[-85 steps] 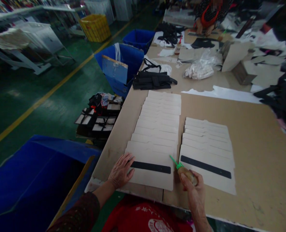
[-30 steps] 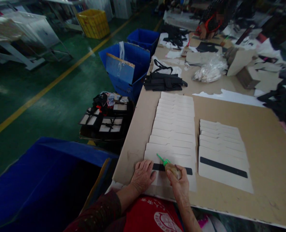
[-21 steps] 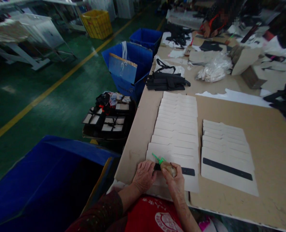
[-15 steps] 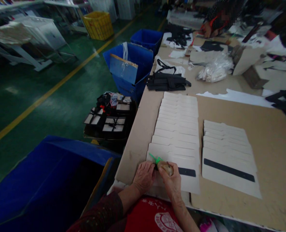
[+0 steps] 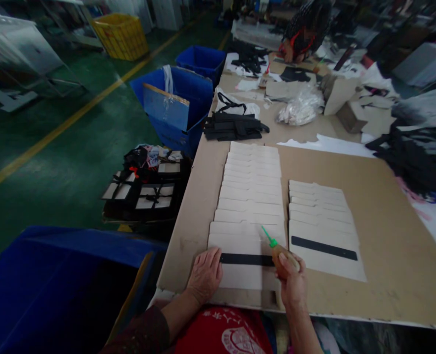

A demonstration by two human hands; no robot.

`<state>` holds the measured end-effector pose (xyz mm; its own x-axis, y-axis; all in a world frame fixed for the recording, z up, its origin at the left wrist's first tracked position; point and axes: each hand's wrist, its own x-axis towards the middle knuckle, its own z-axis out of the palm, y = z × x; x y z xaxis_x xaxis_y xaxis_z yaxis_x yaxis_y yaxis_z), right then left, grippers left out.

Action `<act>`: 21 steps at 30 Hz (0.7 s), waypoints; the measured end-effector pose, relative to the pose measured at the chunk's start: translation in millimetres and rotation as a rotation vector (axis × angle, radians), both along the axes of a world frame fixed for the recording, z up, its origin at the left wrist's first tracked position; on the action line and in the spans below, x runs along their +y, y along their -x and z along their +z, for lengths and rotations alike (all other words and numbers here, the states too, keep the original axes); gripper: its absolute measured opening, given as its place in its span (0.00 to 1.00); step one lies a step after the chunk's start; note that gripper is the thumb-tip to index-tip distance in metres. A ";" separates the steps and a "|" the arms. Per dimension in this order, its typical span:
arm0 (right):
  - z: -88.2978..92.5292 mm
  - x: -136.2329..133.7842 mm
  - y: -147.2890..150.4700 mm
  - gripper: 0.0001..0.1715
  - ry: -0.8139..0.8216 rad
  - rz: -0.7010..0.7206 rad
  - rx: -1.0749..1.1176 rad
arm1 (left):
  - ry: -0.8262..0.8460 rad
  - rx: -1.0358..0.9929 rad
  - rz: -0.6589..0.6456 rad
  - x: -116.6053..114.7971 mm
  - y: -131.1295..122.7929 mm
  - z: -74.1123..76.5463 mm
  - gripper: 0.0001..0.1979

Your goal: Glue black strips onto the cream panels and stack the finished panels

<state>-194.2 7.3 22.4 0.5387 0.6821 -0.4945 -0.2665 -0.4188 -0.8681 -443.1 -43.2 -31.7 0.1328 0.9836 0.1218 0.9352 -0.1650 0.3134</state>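
Observation:
My left hand lies flat, fingers out, on the left end of the nearest white card, beside its black strip. My right hand is closed round a small amber glue bottle with a green nozzle; the bottle sits at the strip's right end and its nozzle points up and to the left. This card is the front one of a fanned column of white cards. A second, shorter column lies to the right; its front card bears another black strip.
Brown board covers the table. Black straps, a plastic bag and cardboard pieces lie farther back, dark fabric at right. Blue bins and a tray of black-and-white items stand on the floor at left. Another person works at the far end.
My right hand with the bottle has slid from the strip's left end to its right end. The left hand still rests on the card's left edge. The camera has shifted.

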 end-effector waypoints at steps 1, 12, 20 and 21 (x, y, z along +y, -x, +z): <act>0.1 2.1 -9.3 0.36 0.002 -0.032 -0.046 | -0.003 0.003 -0.003 0.3 0.2 -0.1 0.21; 10.6 11.8 -34.4 0.38 0.057 0.028 -0.343 | -0.017 0.033 -0.014 1.2 0.5 1.7 0.22; 3.3 9.9 -27.3 0.36 0.065 0.144 -0.373 | -0.019 0.033 -0.004 2.5 0.0 1.6 0.22; 1.8 9.7 -24.2 0.36 0.064 0.157 -0.363 | -0.018 0.033 -0.005 2.6 -0.1 1.6 0.22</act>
<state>-170.1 17.0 24.2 0.5779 0.7440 -0.3356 0.1243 -0.4866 -0.8647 -443.1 -40.6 -30.1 0.1416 0.9806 0.1353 0.9441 -0.1749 0.2795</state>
